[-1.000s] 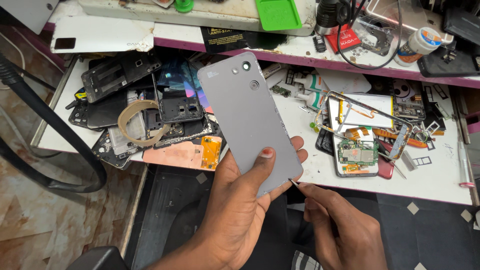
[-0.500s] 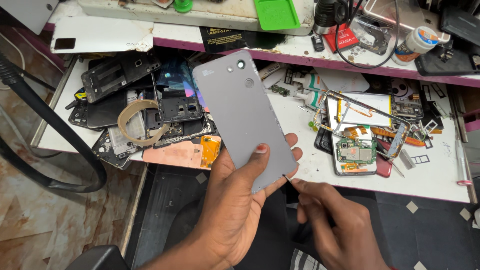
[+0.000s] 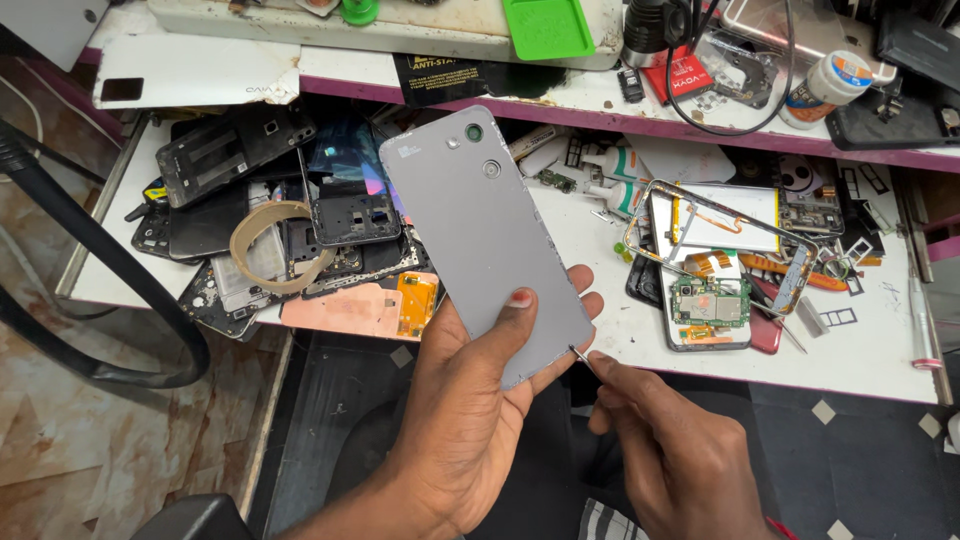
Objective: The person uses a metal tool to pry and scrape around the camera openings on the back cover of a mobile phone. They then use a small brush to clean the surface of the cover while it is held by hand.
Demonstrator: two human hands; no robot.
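My left hand [image 3: 480,410] grips a grey phone [image 3: 480,235] from below, its back facing up, with the thumb pressed on the lower part of the back cover. The phone tilts up and to the left, camera lens at the far end. My right hand [image 3: 670,450] pinches a thin metal tool [image 3: 578,354] whose tip touches the phone's lower right edge, beside my left fingertips.
A white worktable [image 3: 850,350] carries an opened phone with a bare circuit board [image 3: 712,300], a metal frame [image 3: 720,225], and small parts. A pile of dark phone housings [image 3: 290,220] lies at left. A green mat [image 3: 547,27] and a white jar [image 3: 825,85] rest on the upper shelf.
The phone has shifted slightly up and left in my left hand. My right hand has moved in, bringing the tool tip against the phone's lower right edge.
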